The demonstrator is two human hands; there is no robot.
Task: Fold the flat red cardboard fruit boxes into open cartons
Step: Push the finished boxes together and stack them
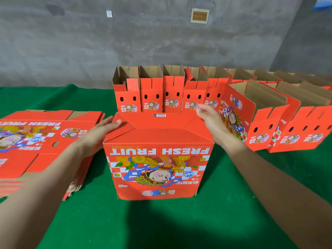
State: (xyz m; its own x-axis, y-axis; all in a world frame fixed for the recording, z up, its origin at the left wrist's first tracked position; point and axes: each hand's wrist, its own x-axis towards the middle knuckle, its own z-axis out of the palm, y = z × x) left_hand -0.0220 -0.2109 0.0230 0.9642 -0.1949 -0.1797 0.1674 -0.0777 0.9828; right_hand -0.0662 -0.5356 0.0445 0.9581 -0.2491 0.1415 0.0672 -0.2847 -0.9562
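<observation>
A red fruit box [158,169] stands upside down in the middle of the green table, its "FRESH FRUIT" print inverted and its bottom flaps folded shut on top. My left hand [106,128] lies flat with straight fingers on the left end flap. My right hand [208,114] hovers with straight fingers at the box's right top corner; whether it touches the flap I cannot tell. A stack of flat red boxes [41,141] lies to the left.
Several folded open cartons [161,90] stand in a row behind the box, and more cartons [269,119] run along the right side. The green cloth table [161,223] stretches toward me. A grey concrete wall rises behind.
</observation>
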